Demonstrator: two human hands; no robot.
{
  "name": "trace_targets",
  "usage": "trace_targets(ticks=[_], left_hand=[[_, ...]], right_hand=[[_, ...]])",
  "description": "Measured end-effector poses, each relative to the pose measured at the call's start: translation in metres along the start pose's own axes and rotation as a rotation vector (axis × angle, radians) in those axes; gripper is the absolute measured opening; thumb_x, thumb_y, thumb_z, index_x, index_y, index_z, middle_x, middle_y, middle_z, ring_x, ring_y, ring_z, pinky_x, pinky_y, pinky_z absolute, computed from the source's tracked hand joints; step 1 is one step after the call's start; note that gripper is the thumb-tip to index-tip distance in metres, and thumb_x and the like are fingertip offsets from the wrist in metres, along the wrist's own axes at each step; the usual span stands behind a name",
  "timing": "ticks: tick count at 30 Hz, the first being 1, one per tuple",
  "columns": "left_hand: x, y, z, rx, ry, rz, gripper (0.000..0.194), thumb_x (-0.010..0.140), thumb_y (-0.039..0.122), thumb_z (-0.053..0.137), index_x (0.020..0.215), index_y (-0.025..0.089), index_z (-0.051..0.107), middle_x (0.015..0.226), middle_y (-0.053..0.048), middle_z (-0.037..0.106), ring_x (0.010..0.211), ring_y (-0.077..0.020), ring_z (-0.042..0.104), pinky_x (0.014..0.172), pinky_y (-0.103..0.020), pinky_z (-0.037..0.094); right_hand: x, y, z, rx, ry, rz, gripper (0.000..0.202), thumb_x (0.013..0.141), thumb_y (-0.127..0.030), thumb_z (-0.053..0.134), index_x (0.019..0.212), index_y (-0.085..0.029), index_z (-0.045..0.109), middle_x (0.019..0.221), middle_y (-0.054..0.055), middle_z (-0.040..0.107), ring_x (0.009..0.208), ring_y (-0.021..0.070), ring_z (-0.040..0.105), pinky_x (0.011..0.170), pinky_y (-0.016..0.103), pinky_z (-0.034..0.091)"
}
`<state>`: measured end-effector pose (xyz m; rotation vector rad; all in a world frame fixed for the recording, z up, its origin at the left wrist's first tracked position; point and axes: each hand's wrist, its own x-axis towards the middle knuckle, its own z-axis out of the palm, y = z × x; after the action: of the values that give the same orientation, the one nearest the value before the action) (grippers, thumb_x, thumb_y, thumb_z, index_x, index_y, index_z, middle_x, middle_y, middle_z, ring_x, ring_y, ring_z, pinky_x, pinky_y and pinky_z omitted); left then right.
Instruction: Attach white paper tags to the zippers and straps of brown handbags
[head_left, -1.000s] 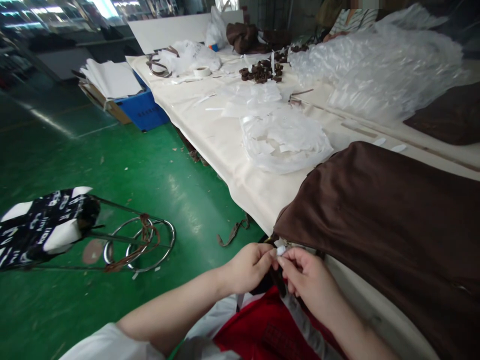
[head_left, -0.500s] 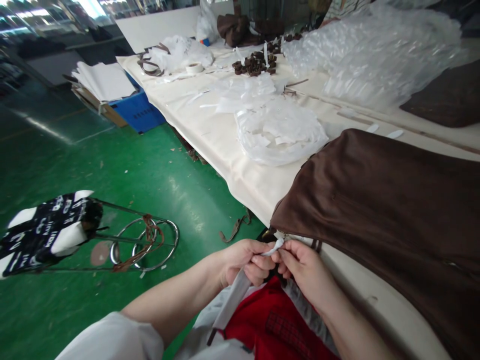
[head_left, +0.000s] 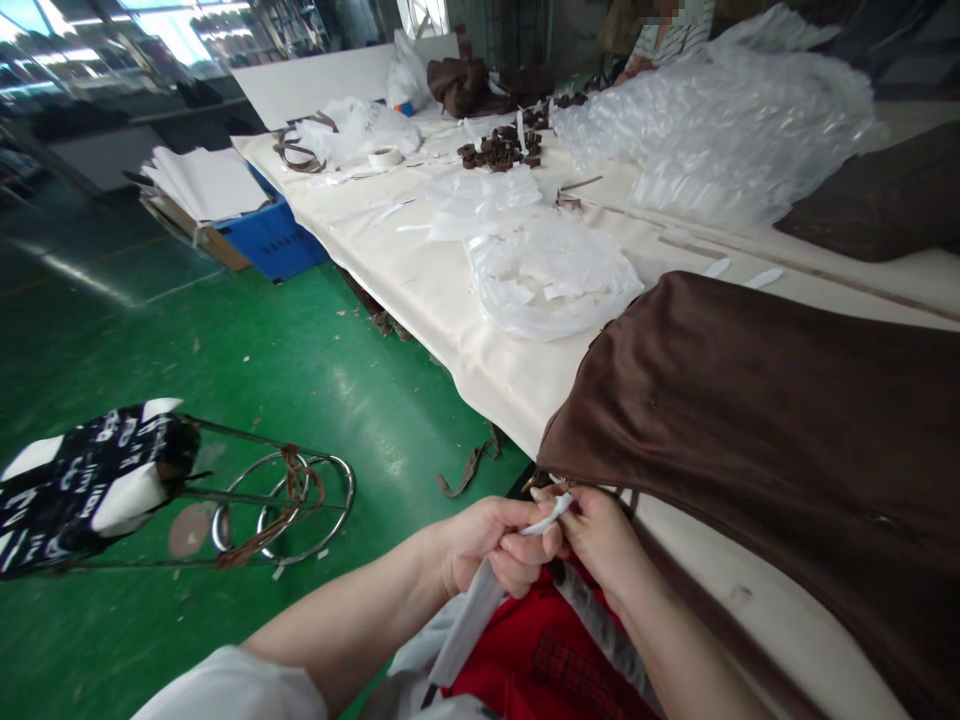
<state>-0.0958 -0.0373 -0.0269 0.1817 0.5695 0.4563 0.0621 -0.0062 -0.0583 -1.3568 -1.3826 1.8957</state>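
My left hand (head_left: 502, 545) is closed around a white strip (head_left: 471, 622), which hangs down over my lap; its twisted upper end pokes out between my thumb and fingers. Close against it, my right hand (head_left: 596, 528) is closed at the corner of a brown leather-like bag (head_left: 750, 400), with fingers bent at the strip's tip. Exactly what the right fingers pinch is hidden. The bag lies on the table, and its near-left corner hangs at the edge by my hands, where a bit of metal shows.
A clear plastic bag of white pieces (head_left: 555, 280) lies on the cream-covered table (head_left: 502, 370). Behind are brown straps (head_left: 499, 152), a tape roll (head_left: 385, 158) and bubble wrap (head_left: 720, 130). A stool (head_left: 97, 480) and blue crate (head_left: 281, 240) stand left. A person (head_left: 667, 40) is behind the table.
My right hand has turned and shifted slightly toward the bag's corner, its fingers now more hidden. The left hand keeps its hold on the white strip. The view has tilted up slightly.
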Motion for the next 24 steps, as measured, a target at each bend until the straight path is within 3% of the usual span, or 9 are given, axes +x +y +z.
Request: trace_targets(ticks=[2,4,8,10,12,15,19,24], left_hand=[[0.0,-0.002,0.005,0.115,0.058,0.04,0.034,0.093,0.039,0.046,0.072,0.014,0.057,0.042,0.01,0.02,0.035,-0.0058,0.005,0.036,-0.021,0.004],[0.0,-0.004,0.01,0.369,0.187,0.169,0.044,0.094,0.048,0.042,0.073,0.013,0.059,0.042,0.01,0.022,0.036,-0.0061,0.008,0.037,-0.021,0.007],[-0.001,-0.01,0.015,1.344,0.611,0.519,0.046,0.099,0.043,0.029,0.083,0.013,0.062,0.06,-0.001,0.051,0.049,-0.0107,0.041,0.05,-0.022,0.033],[-0.002,-0.014,0.013,1.799,0.785,0.535,0.041,0.1,0.034,0.027,0.09,0.014,0.061,0.073,-0.006,0.061,0.062,-0.0159,0.054,0.061,-0.027,0.041],[-0.001,-0.018,0.009,2.061,0.846,0.502,0.036,0.1,0.028,0.027,0.099,0.015,0.06,0.081,-0.009,0.065,0.069,-0.0199,0.059,0.064,-0.03,0.043],[0.0,-0.023,0.005,2.223,0.824,0.522,0.031,0.097,0.024,0.034,0.118,0.014,0.055,0.09,-0.013,0.067,0.073,-0.0241,0.063,0.063,-0.032,0.045],[-0.001,-0.026,0.003,2.237,0.797,0.506,0.041,0.094,0.02,0.039,0.134,0.013,0.043,0.09,-0.015,0.066,0.075,-0.0277,0.064,0.067,-0.036,0.047],[0.0,-0.03,0.002,2.116,0.755,0.474,0.043,0.094,0.021,0.038,0.135,0.012,0.042,0.111,-0.023,0.063,0.091,-0.0333,0.064,0.076,-0.044,0.048]], right_hand=[[0.0,-0.001,0.001,-0.007,0.019,0.0,0.029,0.076,-0.048,0.064,0.076,-0.018,0.065,0.054,0.0,0.061,0.048,0.0154,0.055,0.042,0.023,0.039],[-0.002,0.0,-0.001,-0.051,0.018,-0.013,0.029,0.078,-0.048,0.06,0.076,-0.019,0.064,0.056,0.0,0.062,0.049,0.0163,0.057,0.043,0.024,0.04],[-0.015,0.004,-0.009,-0.117,0.027,0.0,0.031,0.083,-0.049,0.053,0.086,-0.02,0.063,0.071,0.001,0.065,0.052,0.0143,0.059,0.045,0.023,0.044],[-0.023,0.005,-0.013,-0.111,0.061,0.01,0.036,0.084,-0.053,0.051,0.087,-0.019,0.063,0.073,0.001,0.064,0.053,0.0133,0.06,0.046,0.023,0.045],[-0.03,0.003,-0.013,-0.073,0.073,0.009,0.042,0.086,-0.058,0.048,0.086,-0.019,0.062,0.069,0.0,0.061,0.052,0.013,0.059,0.045,0.022,0.045],[-0.035,-0.002,-0.009,0.001,0.059,0.023,0.053,0.085,-0.067,0.044,0.081,-0.017,0.062,0.063,0.0,0.059,0.048,0.0126,0.057,0.042,0.022,0.043],[-0.035,-0.009,-0.004,0.049,0.082,0.053,0.062,0.083,-0.074,0.04,0.074,-0.016,0.061,0.056,0.0,0.057,0.041,0.0118,0.053,0.036,0.021,0.037],[-0.033,-0.009,-0.005,-0.143,0.101,-0.058,0.049,0.083,-0.065,0.053,0.069,-0.019,0.06,0.052,-0.001,0.056,0.039,0.0107,0.05,0.039,0.021,0.036]])
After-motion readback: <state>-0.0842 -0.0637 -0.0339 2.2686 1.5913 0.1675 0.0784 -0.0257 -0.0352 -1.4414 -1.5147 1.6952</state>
